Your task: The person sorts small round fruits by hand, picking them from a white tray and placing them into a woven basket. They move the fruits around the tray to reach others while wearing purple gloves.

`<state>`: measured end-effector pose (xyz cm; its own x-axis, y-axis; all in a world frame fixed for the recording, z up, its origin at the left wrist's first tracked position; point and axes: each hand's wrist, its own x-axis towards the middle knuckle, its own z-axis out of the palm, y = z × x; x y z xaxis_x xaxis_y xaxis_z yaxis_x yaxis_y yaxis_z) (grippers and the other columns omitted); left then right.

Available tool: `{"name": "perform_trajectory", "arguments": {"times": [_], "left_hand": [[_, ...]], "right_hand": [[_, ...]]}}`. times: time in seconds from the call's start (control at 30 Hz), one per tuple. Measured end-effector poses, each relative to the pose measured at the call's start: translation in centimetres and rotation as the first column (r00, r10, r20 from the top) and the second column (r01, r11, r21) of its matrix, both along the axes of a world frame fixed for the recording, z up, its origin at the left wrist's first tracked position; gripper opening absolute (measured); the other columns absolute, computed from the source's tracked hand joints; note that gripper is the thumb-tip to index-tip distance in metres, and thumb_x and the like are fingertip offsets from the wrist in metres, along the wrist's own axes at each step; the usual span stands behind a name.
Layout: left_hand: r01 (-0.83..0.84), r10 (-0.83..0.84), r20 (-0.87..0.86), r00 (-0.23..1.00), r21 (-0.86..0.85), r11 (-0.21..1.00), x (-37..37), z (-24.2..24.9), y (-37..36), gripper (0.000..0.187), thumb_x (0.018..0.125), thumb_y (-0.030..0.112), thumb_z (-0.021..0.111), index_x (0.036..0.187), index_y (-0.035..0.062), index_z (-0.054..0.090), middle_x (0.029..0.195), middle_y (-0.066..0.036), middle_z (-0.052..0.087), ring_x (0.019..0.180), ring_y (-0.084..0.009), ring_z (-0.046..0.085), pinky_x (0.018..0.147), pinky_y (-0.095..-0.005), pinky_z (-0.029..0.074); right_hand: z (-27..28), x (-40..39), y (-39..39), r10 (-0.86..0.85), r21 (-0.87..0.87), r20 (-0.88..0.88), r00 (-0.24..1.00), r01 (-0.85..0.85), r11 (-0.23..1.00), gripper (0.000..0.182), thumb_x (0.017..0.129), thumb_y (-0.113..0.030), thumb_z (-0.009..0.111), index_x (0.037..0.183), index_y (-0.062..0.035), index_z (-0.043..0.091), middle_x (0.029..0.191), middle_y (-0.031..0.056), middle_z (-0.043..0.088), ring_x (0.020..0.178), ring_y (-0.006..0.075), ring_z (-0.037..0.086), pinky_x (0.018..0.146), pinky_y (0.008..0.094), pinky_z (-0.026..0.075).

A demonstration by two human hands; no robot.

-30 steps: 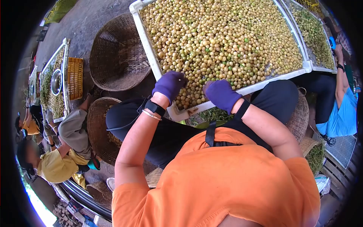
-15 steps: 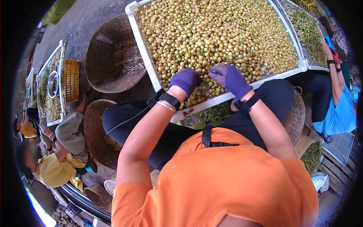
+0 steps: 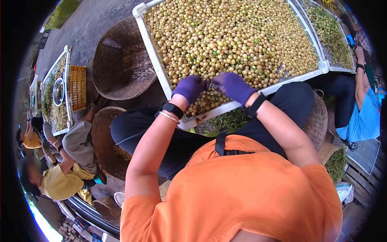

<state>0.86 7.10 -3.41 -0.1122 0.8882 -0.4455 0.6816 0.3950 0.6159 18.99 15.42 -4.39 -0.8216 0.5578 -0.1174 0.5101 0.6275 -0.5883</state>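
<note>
Both hands, left (image 3: 190, 88) and right (image 3: 236, 88), have shifted leftward over fruit (image 3: 229, 44), fingers curled, grip hidden.

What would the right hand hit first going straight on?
Likely the small round fruit in the white tray, just past the right hand. The left hand sits close to that line; depth is unclear.

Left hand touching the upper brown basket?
Apart. The head view shows the tray's white rim between the left hand and the basket.
</note>
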Motion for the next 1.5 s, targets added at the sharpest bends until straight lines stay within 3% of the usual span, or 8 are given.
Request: {"name": "perform_trajectory", "arguments": {"times": [0.17,0.33,0.47,0.67,1.1,1.23,1.3,1.5], "left_hand": [[-0.268,0.378,0.788,0.485,-0.278,0.923,-2.2,2.1,-1.3,0.025,0.093,0.031,0.050,0.100,0.0091,0.060,0.082,-0.001,0.059,0.062,-0.0088,0.054,0.057,-0.0229,0.047],[-0.029,0.109,0.540,0.834,-0.156,0.987,0.4,2.2,-0.3,0.024,0.087,0.028,0.057,0.097,0.0089,0.067,0.077,-0.005,0.063,0.067,-0.0158,0.061,0.064,-0.0287,0.050],[0.457,-0.454,-0.078,0.888,0.023,0.889,3.6,-1.5,-0.2,0.019,0.082,0.027,0.060,0.095,0.0170,0.070,0.085,-0.014,0.068,0.081,-0.0347,0.065,0.069,-0.0436,0.052],[0.422,-0.393,-0.294,0.871,0.040,0.905,6.2,0.5,-1.3,0.019,0.086,0.020,0.054,0.092,0.0073,0.067,0.089,-0.016,0.067,0.080,-0.0333,0.066,0.066,-0.0429,0.052],[0.451,-0.416,-0.287,0.863,0.063,0.890,6.2,-0.5,-1.4,0.020,0.086,0.023,0.057,0.093,0.0078,0.068,0.089,-0.015,0.068,0.079,-0.0291,0.068,0.064,-0.0391,0.053],[-0.120,0.156,0.244,0.957,-0.156,0.980,4.3,2.2,0.7,0.027,0.085,0.030,0.060,0.090,0.0050,0.069,0.070,-0.010,0.065,0.066,-0.0135,0.064,0.057,-0.0279,0.049],[-0.361,0.394,0.771,0.500,-0.227,0.904,3.2,2.9,0.1,0.020,0.088,0.027,0.056,0.084,0.0082,0.063,0.077,-0.002,0.062,0.062,-0.0097,0.053,0.057,-0.0239,0.043],[-0.592,0.385,0.898,0.211,-0.196,0.782,6.7,4.7,0.7,0.019,0.091,0.025,0.056,0.099,0.0078,0.059,0.082,0.000,0.056,0.072,-0.0079,0.051,0.069,-0.0249,0.045]], "right_hand": [[4.8,2.8,1.9,-0.660,-0.971,-0.212,0.721,-0.079,0.226,0.024,0.088,-0.023,0.064,0.100,-0.0023,0.066,0.072,0.0020,0.063,0.064,0.0102,0.060,0.055,0.0239,0.049],[5.5,3.5,2.7,-0.584,-0.866,-0.048,0.811,0.258,0.429,0.021,0.089,-0.022,0.062,0.098,-0.0027,0.064,0.075,0.0014,0.061,0.062,0.0091,0.058,0.052,0.0220,0.046],[2.6,3.0,2.2,-0.043,-0.024,-0.055,0.998,0.042,0.999,0.016,0.084,-0.019,0.064,0.091,-0.0043,0.065,0.085,0.0077,0.064,0.063,0.0194,0.063,0.057,0.0309,0.049],[-0.1,1.0,-0.1,0.088,0.448,0.441,0.893,-0.303,0.841,0.014,0.087,-0.019,0.053,0.085,-0.0131,0.066,0.085,0.0104,0.062,0.072,0.0275,0.066,0.058,0.0399,0.052],[2.1,1.9,1.4,-0.104,-0.218,-0.065,0.992,0.087,0.972,0.016,0.089,-0.022,0.059,0.094,-0.0083,0.067,0.085,0.0078,0.064,0.066,0.0196,0.063,0.053,0.0319,0.050],[2.9,3.1,0.6,-0.713,-0.974,-0.129,0.689,0.047,0.221,0.034,0.095,-0.040,0.052,0.105,-0.0090,0.062,0.083,0.0022,0.061,0.064,0.0131,0.058,0.047,0.0240,0.044],[2.8,3.3,-0.4,-0.811,-0.994,-0.083,0.579,-0.107,0.025,0.043,0.097,-0.047,0.045,0.105,-0.0078,0.062,0.083,0.0025,0.062,0.061,0.0121,0.060,0.045,0.0221,0.044],[1.8,1.2,-3.2,-0.873,-0.995,0.061,0.484,-0.036,-0.089,0.047,0.096,-0.053,0.039,0.108,-0.0101,0.055,0.080,0.0032,0.064,0.063,0.0157,0.063,0.048,0.0286,0.049]]}}
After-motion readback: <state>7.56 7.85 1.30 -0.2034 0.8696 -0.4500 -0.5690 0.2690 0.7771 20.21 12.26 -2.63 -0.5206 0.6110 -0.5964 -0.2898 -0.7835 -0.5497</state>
